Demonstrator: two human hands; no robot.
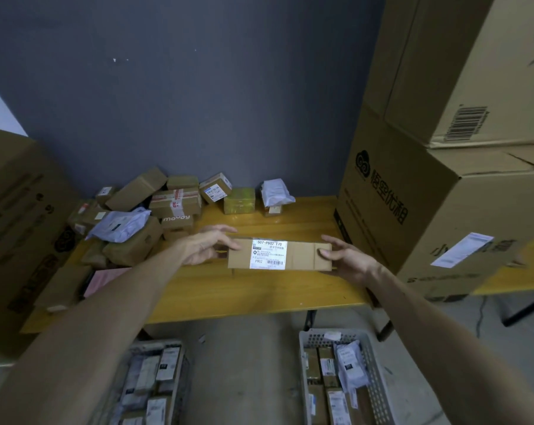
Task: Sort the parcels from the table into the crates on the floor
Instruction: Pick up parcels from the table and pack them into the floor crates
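Note:
A long flat cardboard parcel point(299, 256) with a white shipping label facing up is held level just above the yellow table point(259, 289). My left hand point(205, 245) pinches its left end. My right hand point(343, 257) grips its right end, thumb on top. A heap of parcels point(136, 216), brown boxes and white poly bags, covers the table's back left. On the floor below stand two grey crates, the left crate point(179, 357) and the right crate point(374, 369), both holding several parcels.
Big stacked cardboard cartons point(428, 185) stand on the right, another carton point(17, 216) on the left. A green-taped box point(239, 200) and a white-wrapped parcel point(274, 193) sit at the table's back by the grey wall. Bare concrete floor lies between the crates.

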